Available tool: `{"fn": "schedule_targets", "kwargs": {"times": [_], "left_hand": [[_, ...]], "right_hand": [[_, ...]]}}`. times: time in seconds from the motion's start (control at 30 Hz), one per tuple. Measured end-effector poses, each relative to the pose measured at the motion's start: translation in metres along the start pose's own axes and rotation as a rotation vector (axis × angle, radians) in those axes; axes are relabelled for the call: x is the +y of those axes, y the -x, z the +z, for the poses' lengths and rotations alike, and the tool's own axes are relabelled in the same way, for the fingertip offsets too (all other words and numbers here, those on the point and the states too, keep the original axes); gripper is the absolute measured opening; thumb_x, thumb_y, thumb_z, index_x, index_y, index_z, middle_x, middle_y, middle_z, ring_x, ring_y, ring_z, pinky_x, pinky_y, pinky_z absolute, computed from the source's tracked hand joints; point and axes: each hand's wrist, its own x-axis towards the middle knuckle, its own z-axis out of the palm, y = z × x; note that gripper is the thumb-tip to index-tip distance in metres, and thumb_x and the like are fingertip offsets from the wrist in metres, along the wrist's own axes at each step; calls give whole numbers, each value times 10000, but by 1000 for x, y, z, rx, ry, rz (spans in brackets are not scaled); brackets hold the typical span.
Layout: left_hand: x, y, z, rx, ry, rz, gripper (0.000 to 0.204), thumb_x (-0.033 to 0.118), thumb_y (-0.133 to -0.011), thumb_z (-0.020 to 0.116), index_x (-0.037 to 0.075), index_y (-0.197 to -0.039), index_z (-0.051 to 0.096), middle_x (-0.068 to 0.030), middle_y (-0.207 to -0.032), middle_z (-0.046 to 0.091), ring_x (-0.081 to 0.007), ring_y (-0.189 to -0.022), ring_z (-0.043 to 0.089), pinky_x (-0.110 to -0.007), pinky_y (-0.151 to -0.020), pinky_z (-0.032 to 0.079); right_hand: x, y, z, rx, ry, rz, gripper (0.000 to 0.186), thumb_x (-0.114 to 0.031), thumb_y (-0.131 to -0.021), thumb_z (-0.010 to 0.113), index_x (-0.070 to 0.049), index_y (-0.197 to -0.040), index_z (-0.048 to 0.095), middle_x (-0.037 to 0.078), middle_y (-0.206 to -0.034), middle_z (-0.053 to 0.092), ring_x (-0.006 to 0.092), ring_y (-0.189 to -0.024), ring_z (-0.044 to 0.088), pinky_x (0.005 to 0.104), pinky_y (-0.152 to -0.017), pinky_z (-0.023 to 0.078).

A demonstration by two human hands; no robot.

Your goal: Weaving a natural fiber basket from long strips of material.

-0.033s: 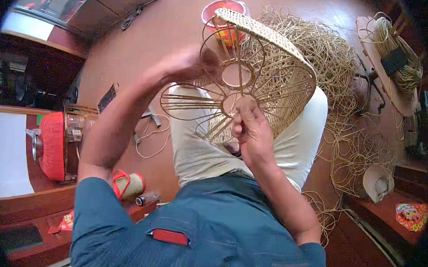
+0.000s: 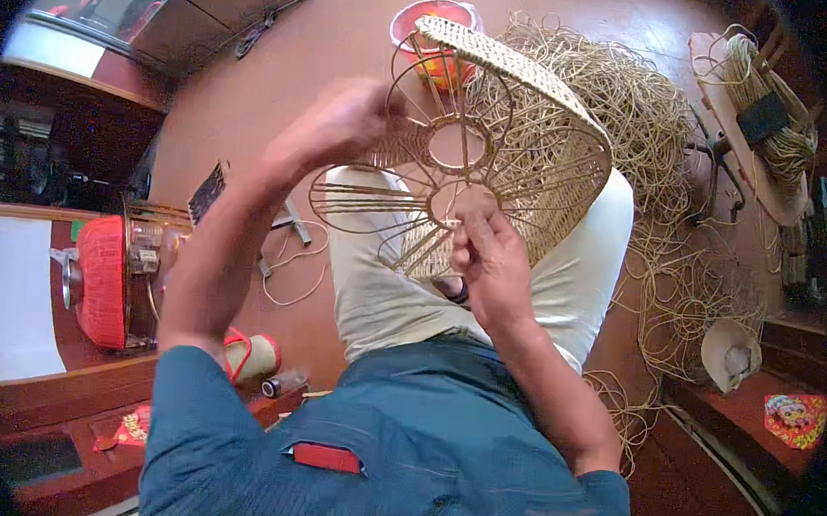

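Note:
A wicker piece [image 2: 532, 70] with a woven band and looped spokes around two round rings sits over my thighs. My right hand [image 2: 485, 263] is closed at the lower ring, its thumb and fingers pinching a thin pale cord there. My left hand [image 2: 346, 124] is raised at the upper-left loops, beside the upper ring; motion blurs it and its fingertips are unclear among the rattan, so I cannot tell whether it grips. My white-trousered legs [image 2: 575, 279] are under and around the piece.
A big cord heap [image 2: 626, 100] lies right and behind. Beyond the piece is a red bucket [image 2: 431, 10]. A board with coiled cord [image 2: 777, 197] is at right, a pale hat-like object [image 2: 733, 352] below it. At left are a red appliance [image 2: 100, 279], a spool [image 2: 258, 362] and cables [image 2: 290, 302].
My left hand and forearm have shifted slightly, the forearm a little to the right. My right hand and the wicker piece look almost the same.

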Motion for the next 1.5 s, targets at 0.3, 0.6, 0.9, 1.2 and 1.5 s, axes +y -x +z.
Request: {"fn": "schedule_targets", "kwargs": {"times": [0.3,0.6,0.9,1.2,1.5], "left_hand": [[90,94,75,55,527,-61,284,258,-1070,677,-13,-1057,763,-134,-800,691,-182,-763,686,-363,-726,553],[57,76,53,2,1146,103,277,243,-1136,619,-2,-1117,747,-1,-823,684,-82,-732,646,-270,-685,547],[35,35,38,-124,1286,56,280,291,-1130,639,45,-1148,771,70,-766,613,-19,-627,542,-198,-558,429],[19,7,37,-107,1291,71,273,288,-1128,635,55,-1157,776,90,-773,604,-3,-631,483,-190,-557,355],[2,-4,20,-73,1332,23,308,343,-1117,637,72,-1130,782,96,-720,549,-11,-575,439,-194,-510,325]], "right_hand": [[-21,80,-3,-185,1042,-290,137,-128,-1033,745,7,-1036,760,77,-807,653,186,-736,625,330,-701,520],[-71,-9,-1,-149,1587,-1287,255,-120,-925,812,-120,-1178,783,83,-1107,733,285,-1003,708,422,-888,558],[-78,-81,6,-169,1803,-1471,218,-327,-904,856,-209,-1067,773,18,-1100,675,164,-828,691,383,-778,539],[-76,-100,0,-136,1723,-1343,201,-350,-895,866,-204,-988,762,19,-1103,638,208,-823,676,383,-758,527],[-76,-118,9,-150,1637,-1263,194,-285,-933,838,-204,-1089,756,-2,-1074,736,220,-890,741,391,-752,510]]}}
